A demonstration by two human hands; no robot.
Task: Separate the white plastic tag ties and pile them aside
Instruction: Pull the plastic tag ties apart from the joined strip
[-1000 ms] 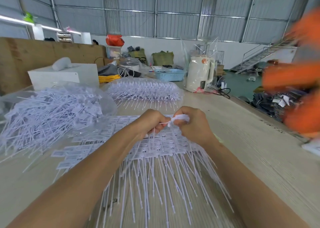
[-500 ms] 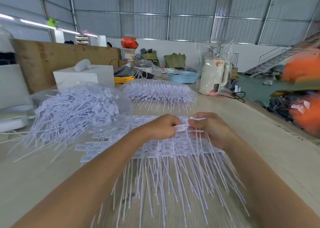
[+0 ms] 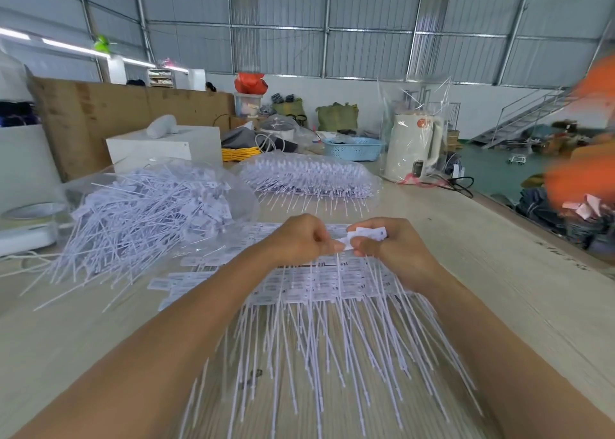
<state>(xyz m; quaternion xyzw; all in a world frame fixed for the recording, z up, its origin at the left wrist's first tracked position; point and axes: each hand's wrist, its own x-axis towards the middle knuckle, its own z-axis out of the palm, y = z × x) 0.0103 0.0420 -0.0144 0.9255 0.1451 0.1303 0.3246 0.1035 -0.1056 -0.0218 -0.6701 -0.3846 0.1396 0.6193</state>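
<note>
A tie (image 3: 364, 235) is pinched by both hands, left (image 3: 299, 239) and right (image 3: 396, 249). Loose ties (image 3: 139, 215) are piled at 10 o'clock on the bench (image 3: 499, 272).

My left hand (image 3: 301, 239) and right hand (image 3: 391, 244) cover the tag heads (image 3: 364, 234) I pinch, so the join stays hidden. An orange blur (image 3: 580, 172) smears the right edge. Print on the tag sheets (image 3: 312, 282) is too small to read.

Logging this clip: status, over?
Both hands, left and right, pinching one tag strip. Loose pile at left. Nothing in the way.
</note>
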